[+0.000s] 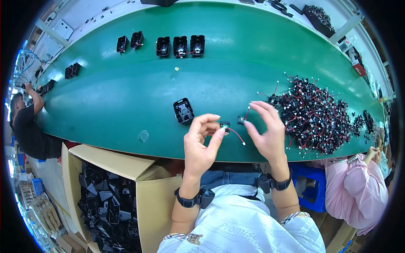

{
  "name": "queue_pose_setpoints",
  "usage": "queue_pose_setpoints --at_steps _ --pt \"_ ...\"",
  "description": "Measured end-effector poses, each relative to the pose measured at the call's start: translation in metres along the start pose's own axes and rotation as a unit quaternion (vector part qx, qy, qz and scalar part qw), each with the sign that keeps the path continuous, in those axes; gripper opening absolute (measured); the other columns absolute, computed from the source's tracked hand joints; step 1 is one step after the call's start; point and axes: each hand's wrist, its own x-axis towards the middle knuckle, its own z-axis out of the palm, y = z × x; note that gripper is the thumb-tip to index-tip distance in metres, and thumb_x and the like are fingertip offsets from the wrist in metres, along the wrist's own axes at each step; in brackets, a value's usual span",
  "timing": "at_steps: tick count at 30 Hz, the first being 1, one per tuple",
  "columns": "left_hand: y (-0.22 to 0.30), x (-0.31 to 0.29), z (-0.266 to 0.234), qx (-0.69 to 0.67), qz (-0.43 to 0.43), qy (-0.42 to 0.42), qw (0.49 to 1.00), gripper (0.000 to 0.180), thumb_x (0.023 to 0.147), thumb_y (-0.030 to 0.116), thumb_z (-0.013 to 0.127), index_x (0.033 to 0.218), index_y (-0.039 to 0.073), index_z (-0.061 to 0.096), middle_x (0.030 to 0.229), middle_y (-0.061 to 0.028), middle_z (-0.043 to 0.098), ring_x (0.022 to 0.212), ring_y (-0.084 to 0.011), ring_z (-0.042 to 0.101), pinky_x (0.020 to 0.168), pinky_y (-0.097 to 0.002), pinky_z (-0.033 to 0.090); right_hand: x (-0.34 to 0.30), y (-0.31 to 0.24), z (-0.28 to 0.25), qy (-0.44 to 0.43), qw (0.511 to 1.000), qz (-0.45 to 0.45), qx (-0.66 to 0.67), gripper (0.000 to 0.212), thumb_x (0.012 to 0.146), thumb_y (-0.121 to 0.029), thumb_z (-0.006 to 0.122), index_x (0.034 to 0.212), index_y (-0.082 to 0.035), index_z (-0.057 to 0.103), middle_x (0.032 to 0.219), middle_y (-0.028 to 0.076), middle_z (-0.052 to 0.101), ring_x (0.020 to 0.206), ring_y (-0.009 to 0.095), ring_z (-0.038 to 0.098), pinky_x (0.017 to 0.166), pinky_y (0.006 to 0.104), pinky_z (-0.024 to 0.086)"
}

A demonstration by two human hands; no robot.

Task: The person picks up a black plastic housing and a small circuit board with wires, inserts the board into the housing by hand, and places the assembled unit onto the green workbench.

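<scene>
My left hand (201, 141) pinches a small black circuit-board module (225, 125) between thumb and fingers. Its red wire (237, 135) trails down to the right and ends in a white plug. My right hand (268, 135) has its thumb and fingers spread. Beside that thumb is a second small module (241, 119), whose red wire rises toward the index fingertip; whether the thumb touches it I cannot tell. Left of my hands, an open black plastic housing (183, 111) lies on the green tabletop (126, 97).
At the right spreads a big heap of wired modules (316, 116). Several black housings (180, 46) stand at the far side. A cardboard box (158, 211) full of black plastic parts is at the lower left. One person (31, 122) works far left, another in pink (354, 185) at right.
</scene>
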Motion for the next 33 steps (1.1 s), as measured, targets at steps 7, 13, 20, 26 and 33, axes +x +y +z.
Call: queue_pose_setpoints --at_steps 7,13,20,26,33 --pt "0.000 -0.010 -0.003 0.012 0.022 -0.046 0.999 0.032 0.094 -0.005 0.062 0.124 -0.002 0.051 0.096 -0.0072 0.062 0.088 -0.0108 0.061 0.080 -0.0256 0.051 -0.002 -0.030 0.003 -0.090 0.973 -0.050 0.205 0.031 0.073 0.003 0.083 0.102 -0.008 0.079 0.093 0.008 0.069 0.081 0.019 0.069 0.069 0.0296 0.054" --pt "0.009 -0.012 -0.005 0.091 0.061 -0.065 0.992 0.033 0.092 -0.005 0.064 0.122 -0.001 0.051 0.096 -0.0078 0.062 0.087 -0.0127 0.060 0.081 -0.0263 0.049 -0.004 -0.030 0.004 -0.081 0.974 -0.050 0.204 0.024 0.074 0.003 0.083 0.096 -0.005 0.078 0.091 0.009 0.069 0.077 0.018 0.067 0.066 0.0275 0.052" --pt "0.010 -0.001 -0.020 0.288 0.249 0.006 0.925 0.053 0.078 0.016 0.086 0.122 0.002 0.060 0.110 -0.0136 0.068 0.106 -0.0294 0.066 0.092 -0.0418 0.053 -0.011 -0.030 0.005 -0.028 0.973 -0.007 0.231 0.015 0.079 0.004 0.079 0.092 0.001 0.073 0.092 0.011 0.068 0.079 0.015 0.065 0.068 0.0256 0.051" --pt "-0.005 0.030 -0.078 0.516 0.088 0.020 0.852 0.090 0.064 0.031 0.094 0.139 0.002 0.054 0.142 -0.0205 0.055 0.142 -0.0389 0.041 0.117 -0.0496 0.030 -0.015 -0.021 0.005 -0.078 0.925 0.007 0.371 0.012 0.082 0.006 0.075 0.092 0.003 0.069 0.094 0.012 0.065 0.080 0.016 0.063 0.071 0.0273 0.052" --pt "0.010 0.021 -0.064 0.260 0.077 -0.085 0.959 0.071 0.068 0.000 0.075 0.136 0.001 0.055 0.138 -0.0174 0.055 0.126 -0.0254 0.055 0.111 -0.0390 0.042 -0.015 -0.025 0.004 -0.077 0.898 0.039 0.431 0.011 0.081 0.008 0.074 0.090 0.003 0.068 0.092 0.012 0.064 0.080 0.017 0.062 0.072 0.0287 0.052"
